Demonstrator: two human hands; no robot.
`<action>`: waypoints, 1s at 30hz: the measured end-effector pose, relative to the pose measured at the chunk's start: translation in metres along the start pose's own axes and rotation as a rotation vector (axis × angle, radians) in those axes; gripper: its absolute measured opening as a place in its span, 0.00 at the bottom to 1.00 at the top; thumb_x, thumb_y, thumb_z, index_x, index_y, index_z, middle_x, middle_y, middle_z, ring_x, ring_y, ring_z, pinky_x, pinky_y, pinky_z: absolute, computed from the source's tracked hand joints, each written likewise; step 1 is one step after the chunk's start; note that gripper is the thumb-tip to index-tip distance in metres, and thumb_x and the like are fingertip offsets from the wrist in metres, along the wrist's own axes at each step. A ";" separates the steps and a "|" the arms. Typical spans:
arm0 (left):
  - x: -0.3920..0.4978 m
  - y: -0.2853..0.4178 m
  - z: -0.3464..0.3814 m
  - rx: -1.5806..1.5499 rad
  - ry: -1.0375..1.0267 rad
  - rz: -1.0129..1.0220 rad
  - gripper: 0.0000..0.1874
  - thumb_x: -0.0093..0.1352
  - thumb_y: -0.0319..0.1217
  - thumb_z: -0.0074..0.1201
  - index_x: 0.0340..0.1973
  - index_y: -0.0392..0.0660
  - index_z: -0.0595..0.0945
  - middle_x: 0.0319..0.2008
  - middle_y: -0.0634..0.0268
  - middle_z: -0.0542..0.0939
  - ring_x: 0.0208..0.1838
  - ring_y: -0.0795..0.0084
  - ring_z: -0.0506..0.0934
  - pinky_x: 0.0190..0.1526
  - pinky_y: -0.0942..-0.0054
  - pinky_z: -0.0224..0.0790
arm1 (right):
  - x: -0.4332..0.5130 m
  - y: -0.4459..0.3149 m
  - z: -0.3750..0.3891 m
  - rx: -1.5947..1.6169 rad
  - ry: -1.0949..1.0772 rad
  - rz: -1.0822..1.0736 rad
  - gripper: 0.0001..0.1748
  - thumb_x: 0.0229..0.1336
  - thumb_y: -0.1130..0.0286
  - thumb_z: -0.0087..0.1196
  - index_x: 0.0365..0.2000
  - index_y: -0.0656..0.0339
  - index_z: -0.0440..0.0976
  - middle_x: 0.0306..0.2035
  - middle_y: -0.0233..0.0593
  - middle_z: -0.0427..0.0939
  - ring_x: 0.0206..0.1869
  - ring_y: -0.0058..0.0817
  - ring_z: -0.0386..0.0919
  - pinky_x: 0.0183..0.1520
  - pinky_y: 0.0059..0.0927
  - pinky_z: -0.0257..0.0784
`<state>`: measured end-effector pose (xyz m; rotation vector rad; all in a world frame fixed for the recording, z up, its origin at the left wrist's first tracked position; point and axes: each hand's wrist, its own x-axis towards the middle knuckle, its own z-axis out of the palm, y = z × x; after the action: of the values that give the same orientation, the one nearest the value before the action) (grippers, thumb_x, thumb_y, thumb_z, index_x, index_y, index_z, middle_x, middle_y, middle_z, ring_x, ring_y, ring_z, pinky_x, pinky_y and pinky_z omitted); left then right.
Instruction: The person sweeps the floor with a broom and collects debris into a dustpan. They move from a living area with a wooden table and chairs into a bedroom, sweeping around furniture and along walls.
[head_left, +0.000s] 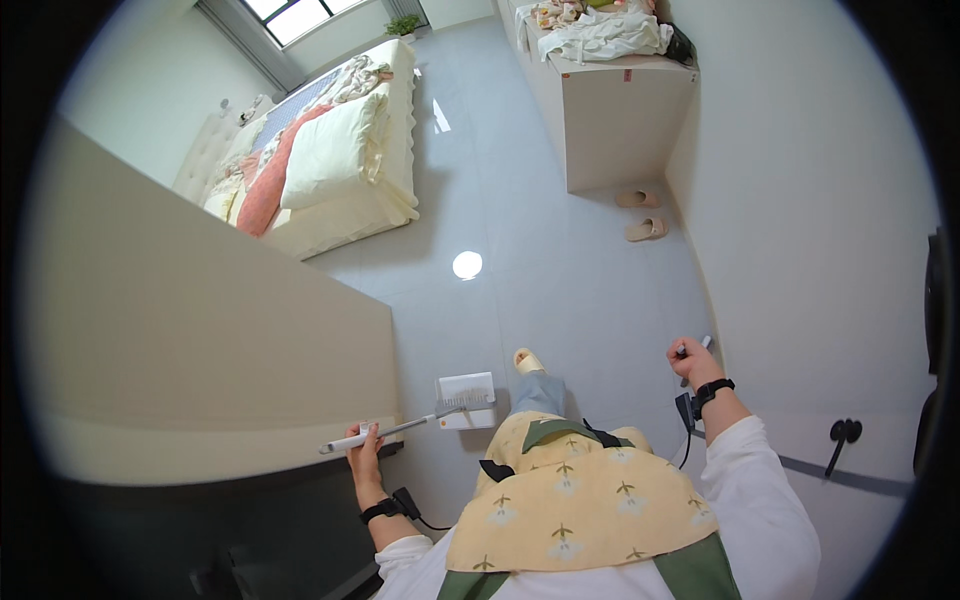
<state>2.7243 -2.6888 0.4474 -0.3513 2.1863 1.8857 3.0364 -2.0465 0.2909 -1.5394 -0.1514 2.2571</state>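
My left hand (365, 441) is closed around the white-and-grey handle of a long-handled dustpan (466, 390). The white pan, with a row of comb teeth across it, hangs over the floor in front of my left side. My right hand (688, 361) grips a thin grey-and-white stick (706, 342), seen nearly end-on near the right wall; its lower end is hidden, so I cannot tell what it carries. Black straps with small devices and cables sit on both wrists. A yellow floral apron covers my front, and one foot in a cream slipper (528, 362) shows between the hands.
A beige partition (225, 300) stands close on the left, with a bed (345, 217) beyond it. Along the right wall are a white cabinet (622, 127) topped with clothes (607, 36) and a pair of beige slippers (646, 229). Grey tiled floor (525, 247) runs between.
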 end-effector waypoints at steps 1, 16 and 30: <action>0.020 0.005 0.013 0.025 -0.007 -0.018 0.15 0.67 0.29 0.58 0.45 0.43 0.72 0.44 0.63 0.74 0.47 0.74 0.76 0.43 0.75 0.75 | 0.007 -0.001 0.024 -0.036 -0.002 0.007 0.13 0.50 0.88 0.46 0.18 0.61 0.58 0.15 0.30 0.60 0.15 0.22 0.61 0.17 0.21 0.64; 0.210 0.116 0.177 0.012 -0.202 0.038 0.15 0.66 0.26 0.57 0.47 0.40 0.72 0.40 0.64 0.76 0.43 0.75 0.74 0.47 0.75 0.69 | 0.068 0.088 0.394 -0.404 -0.206 0.320 0.11 0.48 0.87 0.41 0.19 0.59 0.57 0.17 0.30 0.60 0.15 0.22 0.59 0.17 0.22 0.58; 0.306 0.193 0.304 -0.082 0.060 -0.022 0.16 0.66 0.25 0.56 0.48 0.43 0.72 0.44 0.64 0.75 0.47 0.75 0.74 0.50 0.74 0.70 | 0.135 0.036 0.696 -0.249 -0.303 0.690 0.13 0.48 0.88 0.44 0.17 0.61 0.56 0.15 0.29 0.59 0.14 0.19 0.59 0.14 0.17 0.59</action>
<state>2.3777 -2.3700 0.4833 -0.4504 2.1372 1.9813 2.3495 -1.9338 0.4318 -1.5143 0.0265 3.1155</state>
